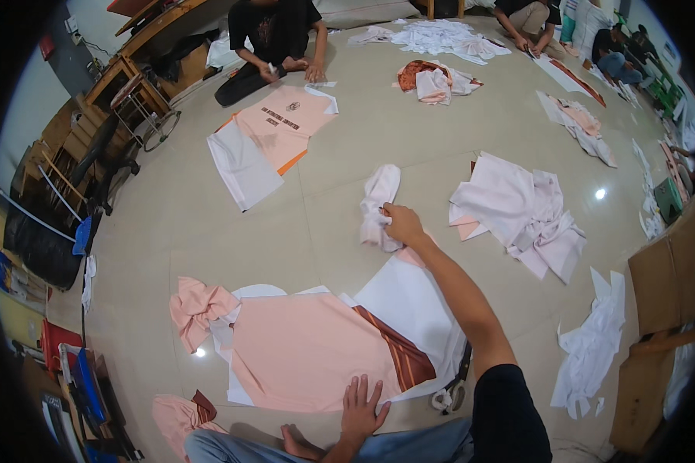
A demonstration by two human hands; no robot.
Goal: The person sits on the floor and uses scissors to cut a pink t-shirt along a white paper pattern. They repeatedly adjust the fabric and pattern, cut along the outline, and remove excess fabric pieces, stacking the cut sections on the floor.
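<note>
A pale pink fabric panel point(301, 347) with a brown striped section point(398, 351) at its right lies flat on the floor over white sheets point(409, 285). My left hand point(361, 409) rests on the pink panel's near edge, fingers spread. Stretched out beyond the panel, my right hand point(401, 224) is closed on a rumpled whitish cloth point(378, 202). A pair of scissors point(449, 392) lies at the panel's right, close to my knee. Crumpled pink cloth point(198, 309) touches the panel's left side, and another pink piece with brown trim point(179, 420) sits nearer my leg.
A pale cloth pile point(521, 208) lies at right, with white scraps point(594, 351) nearer. Cardboard boxes point(668, 270) border the right side. Across the floor, a person point(274, 46) sits by a pink and white printed piece point(282, 131). Furniture and a stool point(135, 108) line the left.
</note>
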